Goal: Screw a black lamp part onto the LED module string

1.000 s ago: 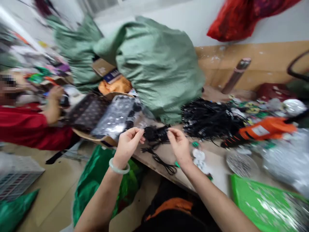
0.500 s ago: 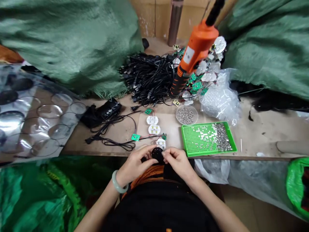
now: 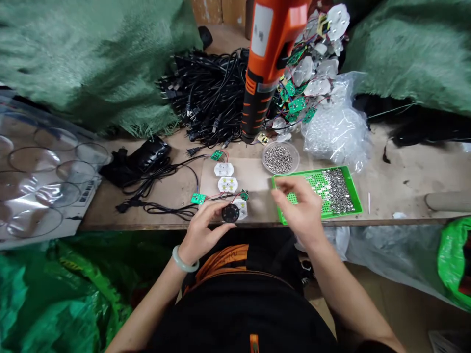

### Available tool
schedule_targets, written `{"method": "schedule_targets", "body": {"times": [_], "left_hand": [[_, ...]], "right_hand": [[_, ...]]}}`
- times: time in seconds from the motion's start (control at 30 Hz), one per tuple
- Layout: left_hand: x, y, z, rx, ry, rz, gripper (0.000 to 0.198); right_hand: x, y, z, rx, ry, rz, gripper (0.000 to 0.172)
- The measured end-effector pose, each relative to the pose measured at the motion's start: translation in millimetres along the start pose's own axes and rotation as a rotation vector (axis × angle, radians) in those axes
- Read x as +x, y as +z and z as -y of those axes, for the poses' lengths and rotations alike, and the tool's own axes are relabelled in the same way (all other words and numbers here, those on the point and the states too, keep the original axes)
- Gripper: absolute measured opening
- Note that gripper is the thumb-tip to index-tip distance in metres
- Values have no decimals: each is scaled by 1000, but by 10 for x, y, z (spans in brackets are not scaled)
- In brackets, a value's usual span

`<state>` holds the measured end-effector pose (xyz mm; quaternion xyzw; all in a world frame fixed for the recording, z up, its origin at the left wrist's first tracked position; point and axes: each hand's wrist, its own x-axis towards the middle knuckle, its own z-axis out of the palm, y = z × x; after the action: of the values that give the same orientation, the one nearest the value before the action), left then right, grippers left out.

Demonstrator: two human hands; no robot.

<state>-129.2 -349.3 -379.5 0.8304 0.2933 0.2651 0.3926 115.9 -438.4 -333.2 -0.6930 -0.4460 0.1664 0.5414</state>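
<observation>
My left hand (image 3: 204, 225) pinches a small black round disc (image 3: 230, 213) between thumb and fingers at the table's front edge. Right behind the disc lies a white LED plate (image 3: 242, 209) with a small green circuit board (image 3: 244, 195) wired to it. My right hand (image 3: 303, 208) hovers over the left part of a green perforated tray (image 3: 279, 213) of small metal pieces. Its thumb and forefinger are slightly apart, with nothing visible between them. Behind that hand stands a round clear dish (image 3: 280, 158) filled with small screws.
An orange electric screwdriver (image 3: 263, 63) hangs over the table. Behind it are bundled black power cords (image 3: 209, 98) and wired circuit boards (image 3: 297, 105). More LED plates (image 3: 227, 185) lie in a column. A clear plastic bag (image 3: 336, 132) sits behind the tray, and a metal rod (image 3: 369, 202) lies right of it.
My right hand has let go of the black disc and moved right, over the green tray. My left hand still holds the disc, now nearer the LED plate. The camera view has shifted.
</observation>
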Motion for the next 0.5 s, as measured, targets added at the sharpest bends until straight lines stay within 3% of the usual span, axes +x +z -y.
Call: {"method": "schedule_targets", "body": {"times": [0.1, 0.2, 0.27, 0.37, 0.43, 0.5], "left_hand": [[48, 117, 64, 58, 24, 3, 45], [77, 221, 112, 124, 69, 15, 45], [72, 264, 139, 167, 104, 11, 44], [38, 297, 174, 212, 128, 5, 44], [19, 311, 196, 232, 135, -3, 46], [14, 322, 218, 235, 152, -14, 48]], "right_hand": [[522, -10, 97, 80, -213, -70, 59], [963, 161, 312, 215, -321, 21, 83], [1176, 319, 473, 296, -382, 110, 79], [1369, 474, 652, 322, -444, 216, 57], [1411, 452, 714, 300, -505, 184, 44], [1378, 322, 739, 278, -507, 143, 42]]}}
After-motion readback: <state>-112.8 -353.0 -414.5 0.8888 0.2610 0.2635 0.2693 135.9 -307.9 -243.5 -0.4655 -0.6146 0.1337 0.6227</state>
